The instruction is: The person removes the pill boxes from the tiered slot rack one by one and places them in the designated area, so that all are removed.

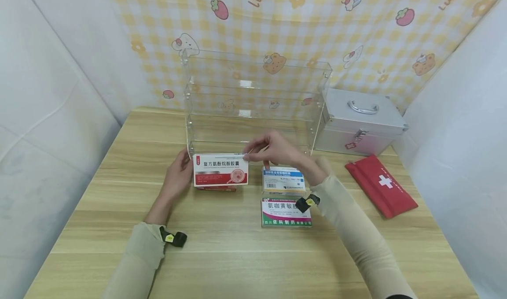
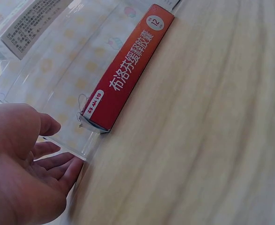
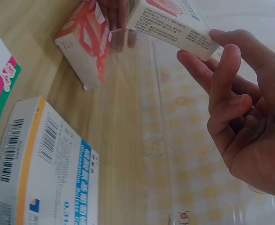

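My right hand (image 1: 273,148) pinches a white and red medicine box (image 1: 220,170) by its upper right corner, between thumb and fingers. In the right wrist view the held medicine box (image 3: 172,26) is raised off the table. Below it a red-orange medicine box (image 2: 128,70) lies on the table against the front of a clear acrylic display rack (image 1: 253,101). My left hand (image 1: 177,175) is at the rack's lower left corner; in the left wrist view its fingers (image 2: 57,168) are loosely bent beside the clear panel and hold no box.
Blue-white (image 1: 283,181) and green-pink-white (image 1: 279,213) medicine boxes lie on the wooden table (image 1: 222,263), right of the held box. A silver case (image 1: 360,123) stands right of the rack. A red pouch with a white cross (image 1: 381,186) lies before it.
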`<state>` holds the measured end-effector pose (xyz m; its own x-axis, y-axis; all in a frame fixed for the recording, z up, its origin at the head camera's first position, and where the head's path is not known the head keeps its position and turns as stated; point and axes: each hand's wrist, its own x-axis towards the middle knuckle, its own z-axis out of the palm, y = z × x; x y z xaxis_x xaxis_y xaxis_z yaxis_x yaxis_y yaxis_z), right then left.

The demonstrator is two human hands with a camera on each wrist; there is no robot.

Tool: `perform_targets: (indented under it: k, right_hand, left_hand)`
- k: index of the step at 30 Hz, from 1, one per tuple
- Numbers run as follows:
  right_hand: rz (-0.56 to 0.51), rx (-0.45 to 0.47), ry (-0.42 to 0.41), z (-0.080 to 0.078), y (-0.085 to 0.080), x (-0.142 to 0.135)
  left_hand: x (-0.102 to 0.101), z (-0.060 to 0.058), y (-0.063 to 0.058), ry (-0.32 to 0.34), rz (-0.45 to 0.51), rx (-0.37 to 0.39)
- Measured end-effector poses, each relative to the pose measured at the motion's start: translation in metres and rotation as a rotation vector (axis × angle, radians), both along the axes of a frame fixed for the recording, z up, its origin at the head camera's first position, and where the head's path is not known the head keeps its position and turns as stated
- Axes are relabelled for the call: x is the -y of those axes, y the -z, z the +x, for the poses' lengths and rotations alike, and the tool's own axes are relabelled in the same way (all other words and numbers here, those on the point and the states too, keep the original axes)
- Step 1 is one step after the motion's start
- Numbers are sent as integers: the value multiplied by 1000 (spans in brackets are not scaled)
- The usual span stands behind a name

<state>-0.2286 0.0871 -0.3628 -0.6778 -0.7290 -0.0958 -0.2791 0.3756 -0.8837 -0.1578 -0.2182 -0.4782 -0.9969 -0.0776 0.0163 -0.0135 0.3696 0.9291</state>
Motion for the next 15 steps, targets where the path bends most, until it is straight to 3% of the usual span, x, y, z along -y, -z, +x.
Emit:
perform_targets:
  k: [15]
  right_hand:
    - [6,76,-15,15,28,-2]
  left_hand:
    - [-1,0,0,-2,16,0]
